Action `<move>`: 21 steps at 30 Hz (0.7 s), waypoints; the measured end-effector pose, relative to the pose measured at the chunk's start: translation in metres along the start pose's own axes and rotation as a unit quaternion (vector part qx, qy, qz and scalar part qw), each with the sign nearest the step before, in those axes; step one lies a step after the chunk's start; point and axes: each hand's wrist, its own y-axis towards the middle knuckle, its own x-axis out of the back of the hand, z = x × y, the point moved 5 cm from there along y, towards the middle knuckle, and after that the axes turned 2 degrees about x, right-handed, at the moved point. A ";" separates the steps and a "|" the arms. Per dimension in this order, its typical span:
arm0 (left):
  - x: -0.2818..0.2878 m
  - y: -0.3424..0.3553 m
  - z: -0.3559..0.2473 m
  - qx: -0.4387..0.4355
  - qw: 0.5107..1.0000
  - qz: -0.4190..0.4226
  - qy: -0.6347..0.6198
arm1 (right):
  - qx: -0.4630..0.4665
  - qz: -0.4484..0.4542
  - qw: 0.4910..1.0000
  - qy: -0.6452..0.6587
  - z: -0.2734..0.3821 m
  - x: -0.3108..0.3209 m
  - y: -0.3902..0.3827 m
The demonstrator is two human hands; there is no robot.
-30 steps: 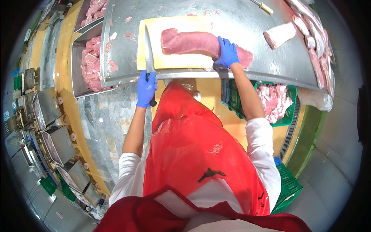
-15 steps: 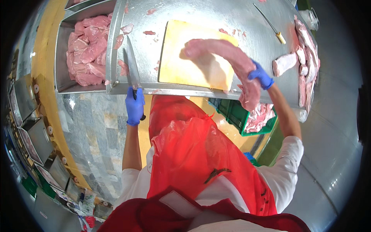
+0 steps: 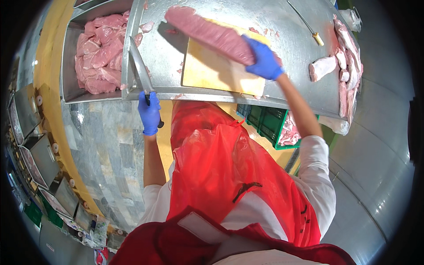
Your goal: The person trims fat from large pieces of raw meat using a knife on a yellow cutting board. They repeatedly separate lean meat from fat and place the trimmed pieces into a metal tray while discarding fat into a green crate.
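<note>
My left hand (image 3: 149,115), in a blue glove, grips the black handle of a long knife (image 3: 140,64), its blade pointing away along the metal table's (image 3: 300,81) left part. My right hand (image 3: 265,61), gloved in blue too, holds a long pink piece of meat (image 3: 203,35) near its right end. The meat lies diagonally across the view above the yellow cutting board (image 3: 203,73), casting a shadow, its far end beyond the board's back left corner. Scattered scraps lie on the metal around the board.
A metal tray (image 3: 70,75) of cut meat stands at left. A steel rod (image 3: 302,24) with a pale handle lies at back right, near several meat pieces (image 3: 342,88). Below the table is a green crate (image 3: 260,119) holding meat. Trays (image 3: 44,159) line the far left.
The long meat was on the board, then raised and bent at right; now it has swung up and left over the board. My right hand moved with it. My left hand still holds the knife.
</note>
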 end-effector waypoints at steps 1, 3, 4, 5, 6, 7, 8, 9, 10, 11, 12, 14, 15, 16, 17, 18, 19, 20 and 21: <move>-0.001 -0.004 0.000 -0.002 0.999 -0.005 0.045 | -0.061 0.025 0.983 -0.174 -0.017 -0.052 -0.013; -0.009 -0.016 -0.003 -0.006 0.990 -0.016 0.138 | -0.093 -0.083 0.978 -0.166 -0.064 -0.101 -0.037; -0.019 -0.017 -0.008 -0.020 0.981 0.006 0.193 | -0.108 -0.092 0.979 -0.144 -0.076 -0.102 -0.044; -0.036 -0.019 -0.014 -0.066 0.967 0.011 0.246 | -0.126 -0.102 0.979 -0.121 -0.090 -0.102 -0.054; -0.057 -0.025 -0.017 -0.110 0.947 0.020 0.300 | -0.147 -0.109 0.978 -0.097 -0.098 -0.107 -0.067; -0.085 -0.032 -0.029 -0.155 0.931 0.058 0.327 | -0.141 -0.107 0.979 -0.098 -0.100 -0.111 -0.076; -0.118 -0.034 -0.045 -0.203 0.910 0.091 0.350 | -0.129 -0.110 0.980 -0.101 -0.103 -0.107 -0.076; -0.150 -0.030 -0.046 -0.169 0.903 0.139 0.369 | -0.115 -0.115 0.981 -0.106 -0.106 -0.103 -0.074; -0.185 -0.029 -0.054 -0.158 0.895 0.159 0.385 | -0.118 -0.133 0.979 -0.101 -0.106 -0.103 -0.072; -0.215 -0.020 -0.051 -0.199 0.880 0.151 0.403 | -0.118 -0.149 0.976 -0.103 -0.103 -0.103 -0.069; -0.245 -0.017 -0.062 -0.183 0.869 0.154 0.433 | -0.122 -0.166 0.973 -0.103 -0.102 -0.104 -0.067; -0.287 0.001 -0.070 -0.214 0.852 0.123 0.461 | -0.131 -0.190 0.968 -0.096 -0.097 -0.107 -0.070; -0.297 0.012 -0.068 -0.205 0.848 0.108 0.476 | -0.139 -0.200 0.966 -0.088 -0.097 -0.108 -0.072; -0.305 0.019 -0.066 -0.197 0.843 0.095 0.491 | -0.148 -0.210 0.963 -0.081 -0.095 -0.108 -0.075; -0.311 0.023 -0.062 -0.188 0.839 0.081 0.505 | -0.154 -0.204 0.963 -0.088 -0.093 -0.107 -0.073; -0.322 0.023 -0.050 -0.195 0.827 0.096 0.519 | -0.174 -0.192 0.961 -0.095 -0.097 -0.107 -0.077; -0.318 0.022 -0.046 -0.200 0.817 0.101 0.530 | -0.183 -0.180 0.961 -0.104 -0.096 -0.104 -0.078; -0.313 0.020 -0.043 -0.207 0.808 0.107 0.542 | -0.184 -0.199 0.954 -0.128 -0.097 -0.100 -0.078; -0.298 0.001 -0.042 -0.221 0.809 0.114 0.532 | -0.189 -0.191 0.953 -0.143 -0.099 -0.102 -0.077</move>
